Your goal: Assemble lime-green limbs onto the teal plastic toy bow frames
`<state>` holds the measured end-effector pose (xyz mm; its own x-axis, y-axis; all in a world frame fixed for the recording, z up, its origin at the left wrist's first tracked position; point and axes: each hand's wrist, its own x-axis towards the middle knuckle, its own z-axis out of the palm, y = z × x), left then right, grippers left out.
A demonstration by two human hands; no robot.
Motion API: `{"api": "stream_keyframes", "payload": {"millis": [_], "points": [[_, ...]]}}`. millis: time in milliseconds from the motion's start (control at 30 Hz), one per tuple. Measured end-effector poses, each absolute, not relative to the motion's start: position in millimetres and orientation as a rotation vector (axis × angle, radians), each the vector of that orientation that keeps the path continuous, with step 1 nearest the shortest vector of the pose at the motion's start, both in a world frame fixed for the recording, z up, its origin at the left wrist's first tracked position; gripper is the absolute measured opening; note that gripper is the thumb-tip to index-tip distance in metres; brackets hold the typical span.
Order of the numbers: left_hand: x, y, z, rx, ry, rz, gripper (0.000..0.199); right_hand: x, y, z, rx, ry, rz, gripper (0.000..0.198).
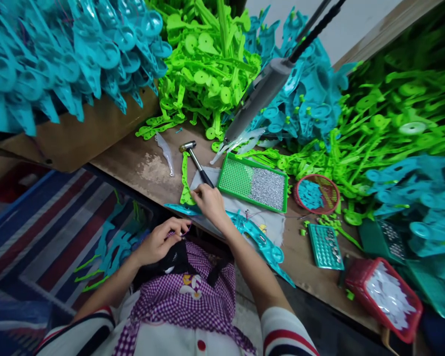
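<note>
My right hand (210,203) is over the table edge, its thumb and fingers pinched together. What they hold, if anything, is too small to make out. Beneath it lies a long blue plastic part (259,237), and a bright green plastic arm (185,180) is close to its fingertips. A small hammer (196,157) rests just behind, its black handle pointing toward my hand. My left hand (162,242) is lower, in front of the apron, with curled fingers around something thin and dark that I cannot identify.
A green tray (222,174) of small metal pieces sits on a grey cloth. Rightward are a red basket (335,190) of blue pieces, a teal tray (319,247) and a red bin (359,277). A grey electric screwdriver (259,96) hangs overhead. Green parts (203,64) pile up behind.
</note>
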<state>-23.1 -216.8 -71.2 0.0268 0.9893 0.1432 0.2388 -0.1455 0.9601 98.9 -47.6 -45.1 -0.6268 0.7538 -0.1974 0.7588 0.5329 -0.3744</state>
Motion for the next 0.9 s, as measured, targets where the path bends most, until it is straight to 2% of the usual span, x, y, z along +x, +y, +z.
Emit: {"api": "stream_keyframes", "payload": {"millis": [100, 267, 400, 533, 600, 700, 767, 900], "points": [[-26.0, -221.8, -66.5, 1.508, 1.304, 1.165, 0.019, 97.8, -47.5, -43.7, 1.353, 2.744, -0.638, 0.025], [-37.6, -209.3, -84.2, 1.624, 1.951, 1.117, 0.013, 95.9, -55.1, -53.1, 1.385, 2.748, -0.594, 0.024], [-35.3, -204.7, -101.6, 1.687, 1.971, 1.114, 0.012, 101.2, -58.9, -62.7, 1.342, 2.786, -0.568, 0.022], [-26.3, -214.9, -98.9, 1.742, 1.980, 1.139, 0.012, 120.2, -61.0, -54.9, 1.310, 2.843, -0.795, 0.026], [-23.6, -220.2, -89.3, 1.788, 2.012, 1.142, 0.010, 130.1, -68.9, -43.8, 1.311, 2.949, -0.985, 0.034], [-23.6, -220.5, -70.3, 1.908, 1.934, 1.151, 0.012, 134.9, -88.2, -27.8, 0.941, 3.044, -1.273, 0.049], [-26.0, -215.1, -58.5, 1.935, 1.863, 1.158, 0.015, 132.3, -97.5, -22.3, 0.707, 2.975, -1.344, 0.055], [-34.6, -201.8, -44.0, 1.773, 1.843, 1.161, 0.013, 136.2, -89.8, -22.4, 0.862, 2.907, -1.433, 0.048]]}}
